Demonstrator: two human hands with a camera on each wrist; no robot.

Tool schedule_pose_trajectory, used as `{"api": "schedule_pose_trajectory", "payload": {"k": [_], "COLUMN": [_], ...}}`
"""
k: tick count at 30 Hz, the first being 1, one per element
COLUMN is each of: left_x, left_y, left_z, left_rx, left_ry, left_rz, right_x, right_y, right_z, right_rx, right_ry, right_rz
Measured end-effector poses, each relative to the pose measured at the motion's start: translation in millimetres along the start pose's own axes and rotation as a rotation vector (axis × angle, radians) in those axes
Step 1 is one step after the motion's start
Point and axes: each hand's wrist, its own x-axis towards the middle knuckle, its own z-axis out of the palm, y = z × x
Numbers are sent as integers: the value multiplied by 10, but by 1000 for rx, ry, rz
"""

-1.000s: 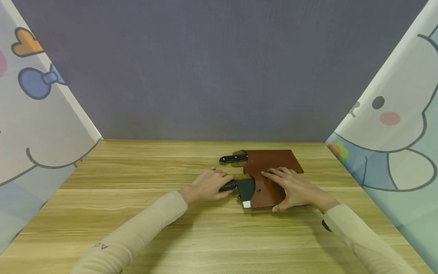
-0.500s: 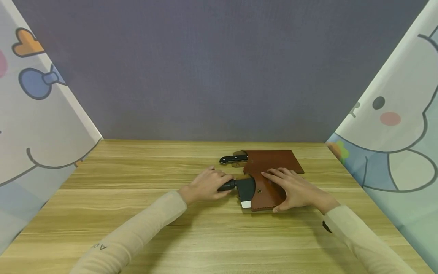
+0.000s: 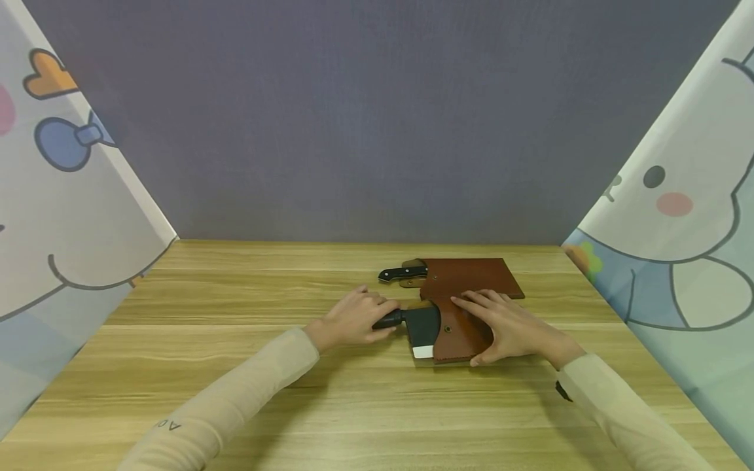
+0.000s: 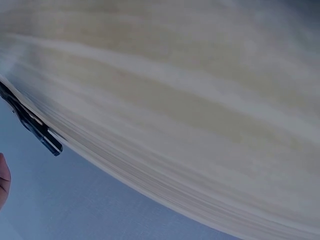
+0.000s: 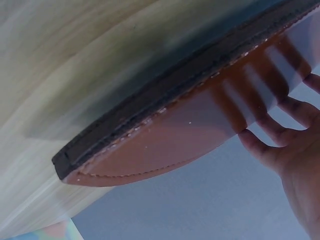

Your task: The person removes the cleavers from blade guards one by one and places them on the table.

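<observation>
My left hand [image 3: 359, 317] grips the black handle of a cleaver [image 3: 421, 327] at the middle of the table. Its dark blade, with a bright cutting edge, is partly inside a brown leather sheath [image 3: 456, 337] with a snap stud; the rest of the blade is hidden. Across that sheath lies my right hand [image 3: 511, 326], thumb at the near edge and fingertips on the far part, holding it. In the right wrist view, the fingertips of the right hand [image 5: 300, 145] touch the rim of the stitched sheath [image 5: 155, 145]. The left wrist view catches only a bit of hand [image 4: 4, 180].
Behind lies a second, larger brown leather sheath [image 3: 471, 271], overlapped by the nearer one in the head view. A knife with a black riveted handle [image 3: 402, 273] sits in it, beside an unfastened strap. The wooden table [image 3: 235, 281] ends at a grey back panel [image 3: 365, 131].
My left hand has shifted slightly left with the cleaver, so a little more of its blade shows outside the sheath. The right hand and the rear sheath stay nearly in place.
</observation>
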Motion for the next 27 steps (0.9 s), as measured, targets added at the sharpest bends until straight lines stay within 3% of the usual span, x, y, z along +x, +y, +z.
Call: {"api": "schedule_pose_trajectory", "payload": {"k": [13,27], "left_x": [-57,-84], "left_y": [-34,-59], "left_z": [26,-56], "left_rx": [6,-33], "left_ry": [-2,-23], "left_rz": [-1,-15], "right_x": [-19,-40], "right_y": [15,47], "right_z": [12,5], "right_rx": [-2,16], "right_ry": [-4,-7], "right_rz": [5,11]}}
